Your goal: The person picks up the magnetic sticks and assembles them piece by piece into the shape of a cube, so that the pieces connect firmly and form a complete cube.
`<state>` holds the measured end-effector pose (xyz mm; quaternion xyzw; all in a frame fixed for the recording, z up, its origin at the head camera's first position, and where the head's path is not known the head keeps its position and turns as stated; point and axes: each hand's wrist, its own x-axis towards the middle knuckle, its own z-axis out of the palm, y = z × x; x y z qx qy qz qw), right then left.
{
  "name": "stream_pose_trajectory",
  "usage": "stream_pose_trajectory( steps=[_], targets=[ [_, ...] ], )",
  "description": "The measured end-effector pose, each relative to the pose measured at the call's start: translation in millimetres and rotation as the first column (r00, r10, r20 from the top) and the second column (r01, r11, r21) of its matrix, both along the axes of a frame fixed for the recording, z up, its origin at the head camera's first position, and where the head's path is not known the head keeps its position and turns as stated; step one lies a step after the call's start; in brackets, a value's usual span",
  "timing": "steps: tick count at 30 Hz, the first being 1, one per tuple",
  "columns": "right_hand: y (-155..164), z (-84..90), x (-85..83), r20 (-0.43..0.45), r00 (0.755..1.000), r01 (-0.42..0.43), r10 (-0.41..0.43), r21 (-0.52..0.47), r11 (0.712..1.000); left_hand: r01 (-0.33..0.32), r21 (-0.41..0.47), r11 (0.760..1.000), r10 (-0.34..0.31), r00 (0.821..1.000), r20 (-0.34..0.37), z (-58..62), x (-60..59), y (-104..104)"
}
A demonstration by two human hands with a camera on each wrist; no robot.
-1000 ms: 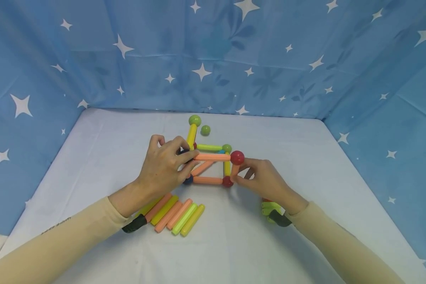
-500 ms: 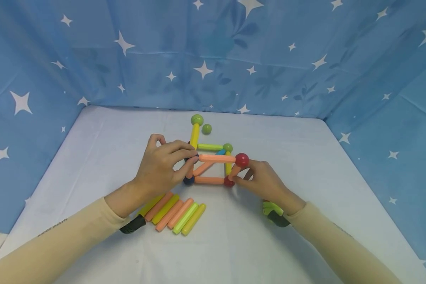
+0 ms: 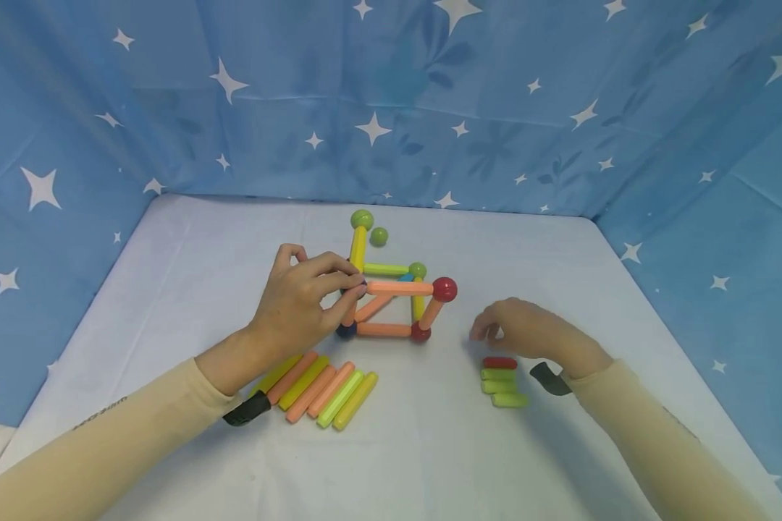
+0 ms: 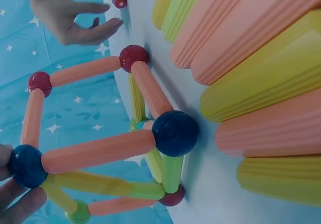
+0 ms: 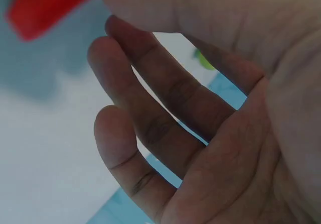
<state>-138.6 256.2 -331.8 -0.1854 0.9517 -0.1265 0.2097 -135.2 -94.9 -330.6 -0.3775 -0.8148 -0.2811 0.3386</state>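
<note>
left hand (image 3: 296,304): fingers (image 4: 20,206) pinching the dark blue ball (image 4: 24,165) at the frame's upper left corner
right hand (image 3: 528,333): fingers (image 5: 150,113) loosely spread, holding nothing, hovering right of the frame
stick-and-ball frame (image 3: 394,307): mid tabletop (image 3: 430,449)
long sticks (image 3: 319,391): row just in front of the frame
short sticks (image 3: 502,380): stack under the right hand

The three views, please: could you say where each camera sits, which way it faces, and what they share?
Head: above, facing forward and down at the rod-and-ball frame; both sleeved arms, left hand, right hand.
Left wrist: low by the table, facing the frame; left fingertips only.
Right wrist: under the right hand's palm, faces its fingers.
Shared: head and left wrist both show the frame.
</note>
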Motion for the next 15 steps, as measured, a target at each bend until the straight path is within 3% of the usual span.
stream_pose_trajectory(
  steps=[3, 6, 11, 15],
  targets=[
    [9.6, -2.8, 3.5, 0.088, 0.996, -0.007, 0.002, 0.052, 0.999, 0.015, -0.008, 1.000, -0.015, 1.000, 0.017, 1.1, -1.5, -1.4],
    [13.2, -7.8, 6.1, 0.106, 0.994, 0.001, -0.005, 0.040, 0.999, 0.071, -0.004, 0.997, -0.070, 0.993, 0.092, 2.2, -6.1, -4.8],
    [15.4, -11.0, 9.1, 0.075, 0.997, -0.017, 0.014, 0.051, 0.999, 0.197, 0.023, 0.980, -0.197, 0.947, 0.253, 1.8, -15.8, -13.7],
    [16.8, -9.9, 11.2, 0.061, 0.998, -0.032, 0.027, 0.088, 0.996, 0.237, 0.017, 0.971, -0.233, 0.936, 0.266, 2.2, -18.2, -19.2]
  ],
)
